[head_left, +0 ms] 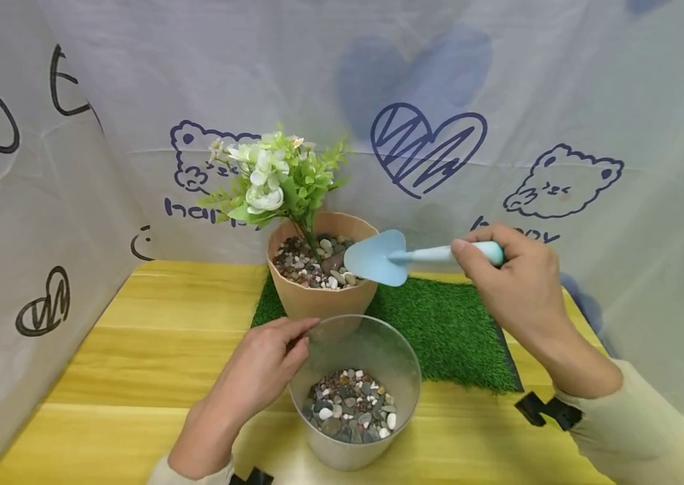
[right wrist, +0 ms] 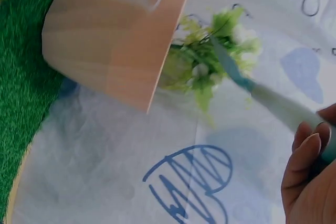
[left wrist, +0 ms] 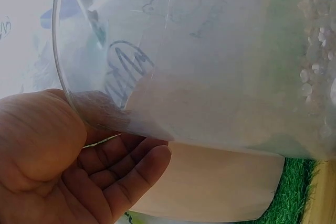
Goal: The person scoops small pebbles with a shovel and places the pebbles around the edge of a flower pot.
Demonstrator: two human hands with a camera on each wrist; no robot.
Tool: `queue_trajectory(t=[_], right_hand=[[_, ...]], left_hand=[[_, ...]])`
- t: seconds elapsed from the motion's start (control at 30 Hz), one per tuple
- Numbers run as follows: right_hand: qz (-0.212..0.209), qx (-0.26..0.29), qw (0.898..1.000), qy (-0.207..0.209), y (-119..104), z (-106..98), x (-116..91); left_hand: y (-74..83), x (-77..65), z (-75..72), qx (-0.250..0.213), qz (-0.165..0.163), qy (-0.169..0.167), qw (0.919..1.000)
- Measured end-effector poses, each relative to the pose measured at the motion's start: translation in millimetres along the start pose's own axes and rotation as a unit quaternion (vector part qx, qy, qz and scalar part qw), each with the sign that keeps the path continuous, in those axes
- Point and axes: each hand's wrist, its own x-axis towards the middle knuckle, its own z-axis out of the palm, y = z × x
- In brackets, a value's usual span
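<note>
My left hand [head_left: 260, 370] holds the rim of a clear plastic bucket [head_left: 345, 458] at its left side. Pebbles [head_left: 351, 407] of mixed grey, white and brown cover the bucket's bottom. With my right hand [head_left: 520, 289] I grip the handle of a light blue hand trowel [head_left: 433, 254]. Its blade points left, over the right rim of an orange-tan flowerpot [head_left: 312, 303], and no stones show on it. White flowers with green leaves [head_left: 275, 178] stand in the pot, with stones around the stem. In the right wrist view the trowel [right wrist: 281, 106] appears in front of the leaves.
The pot stands on a green artificial turf mat [head_left: 457, 333], behind the bucket. Beneath lies a yellow wood-grain table [head_left: 106, 377]. White cloth [head_left: 318, 67] with drawn hearts and bears hangs behind and at both sides.
</note>
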Motion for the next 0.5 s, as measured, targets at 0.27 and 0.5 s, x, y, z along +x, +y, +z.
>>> queue_trajectory(t=[0.27,0.5], right_hand=[[-0.134,-0.061,0.978,-0.149,-1.3,15.7,-41.1],[-0.175,-0.142,0.941,-0.251,-1.6,62.4,-60.8]], left_hand=[[0.0,0.5,0.7,-0.005,0.007,0.001,1.0],[0.5,0.7,0.6,0.006,0.007,0.001,1.0]])
